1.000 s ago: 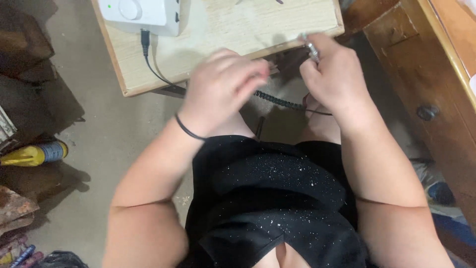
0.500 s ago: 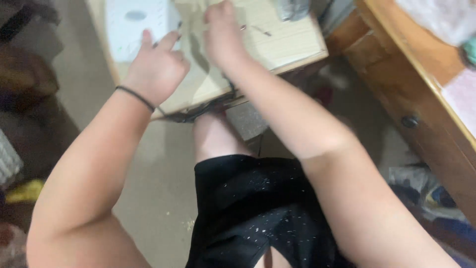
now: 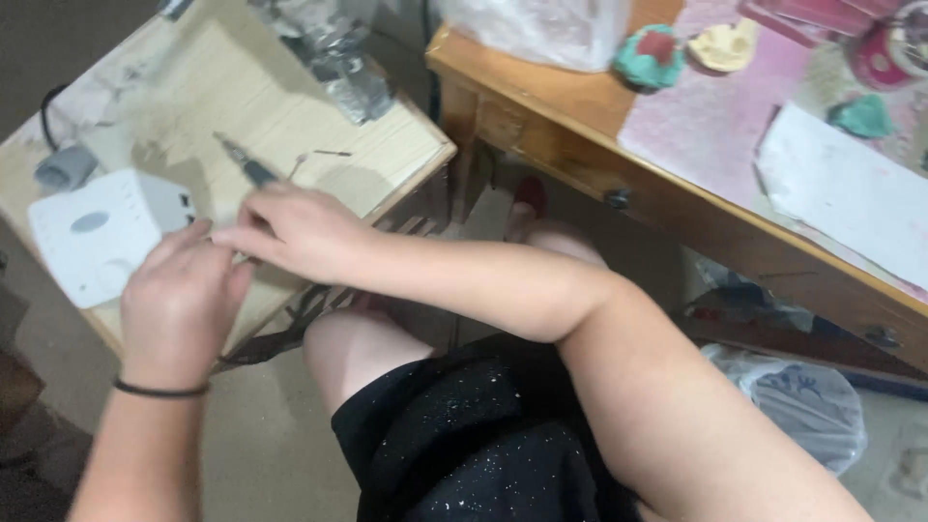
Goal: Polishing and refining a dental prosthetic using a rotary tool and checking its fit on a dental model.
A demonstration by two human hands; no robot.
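Note:
My right hand (image 3: 290,232) reaches left across a small light wooden table (image 3: 387,145) and is closed around a slim dark pen-shaped tool (image 3: 246,166), whose tip points up and left. My left hand (image 3: 184,290), with a black band on its wrist, lies just below it, fingertips meeting the right hand's fingers beside a white box-shaped device (image 3: 92,237). What the left fingers hold is hidden. A thin metal bit (image 3: 324,155) lies on the table just beyond the tool.
A grey plug (image 3: 66,166) with a dark cord sits left of the device; crumpled grey plastic (image 3: 333,58) lies at the table's far edge. A brown wooden desk (image 3: 580,135) to the right carries a pink sheet, white paper (image 3: 841,188) and teal lumps. A plastic bag (image 3: 802,396) lies on the floor.
The view has swung right and up, bringing the desk top into sight. Both hands came down from the far table edge to beside the white device, the right one now crossing over.

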